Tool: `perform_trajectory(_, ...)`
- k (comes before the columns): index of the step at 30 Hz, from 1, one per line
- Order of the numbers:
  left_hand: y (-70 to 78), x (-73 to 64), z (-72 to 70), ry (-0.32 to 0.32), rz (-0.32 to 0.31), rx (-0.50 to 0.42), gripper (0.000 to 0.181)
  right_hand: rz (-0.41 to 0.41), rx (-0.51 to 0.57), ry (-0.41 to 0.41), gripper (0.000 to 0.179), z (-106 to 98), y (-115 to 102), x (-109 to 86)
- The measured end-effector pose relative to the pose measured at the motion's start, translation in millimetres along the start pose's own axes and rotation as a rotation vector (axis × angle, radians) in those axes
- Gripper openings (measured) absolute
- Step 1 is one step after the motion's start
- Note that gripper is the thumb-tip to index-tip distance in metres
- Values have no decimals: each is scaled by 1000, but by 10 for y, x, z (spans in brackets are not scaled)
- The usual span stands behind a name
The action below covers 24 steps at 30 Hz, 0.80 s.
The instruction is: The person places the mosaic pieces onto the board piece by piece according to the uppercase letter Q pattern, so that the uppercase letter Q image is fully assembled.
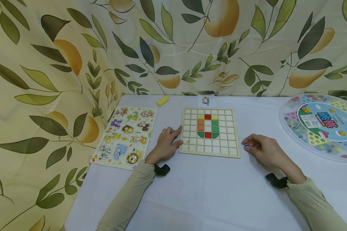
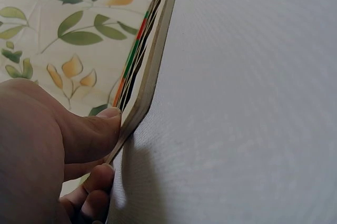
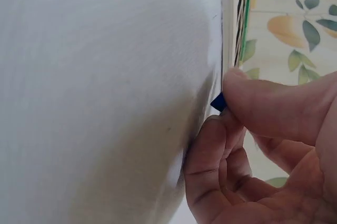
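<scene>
A wooden grid board point(image 1: 189, 146) lies flat on the table with red, orange, yellow and green pieces point(image 1: 215, 129) forming a ring. My left hand point(image 1: 166, 142) rests at the board's left edge, its index finger and thumb touching the rim. In the left wrist view, the thumb point(image 2: 97, 137) lies against the board's corner point(image 2: 138, 109). To the right of the board, my right hand point(image 1: 263, 148) pinches a small blue piece point(image 3: 217, 103) between thumb and fingers, just off the table. Most of that piece is hidden by the fingers.
A small card point(image 1: 206, 100) with a coloured pattern lies behind the board, and a yellow block point(image 1: 163, 101) sits at the back left. An animal puzzle board point(image 1: 124, 138) is on the left. On the right lies a round game box point(image 1: 321, 125).
</scene>
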State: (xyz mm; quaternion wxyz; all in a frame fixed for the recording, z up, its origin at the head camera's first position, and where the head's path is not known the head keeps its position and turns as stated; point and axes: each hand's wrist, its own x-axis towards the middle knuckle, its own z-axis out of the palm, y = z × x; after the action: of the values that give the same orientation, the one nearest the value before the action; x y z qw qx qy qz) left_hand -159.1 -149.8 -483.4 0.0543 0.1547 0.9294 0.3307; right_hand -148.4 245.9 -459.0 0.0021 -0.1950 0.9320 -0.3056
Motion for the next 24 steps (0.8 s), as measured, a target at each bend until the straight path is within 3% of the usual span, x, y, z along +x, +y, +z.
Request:
perform_trajectory(4,-4,5,5,-2,1,3,63,5,5,4,13,-10,-3,15)
perform_trajectory(15,1,20,3,0,4,-7,63,156,122,-85,15,-15,-72,57)
perform_trajectory(24,-16,9,7,-1,-4,4,63,193,180,-104,20,21,-73,98)
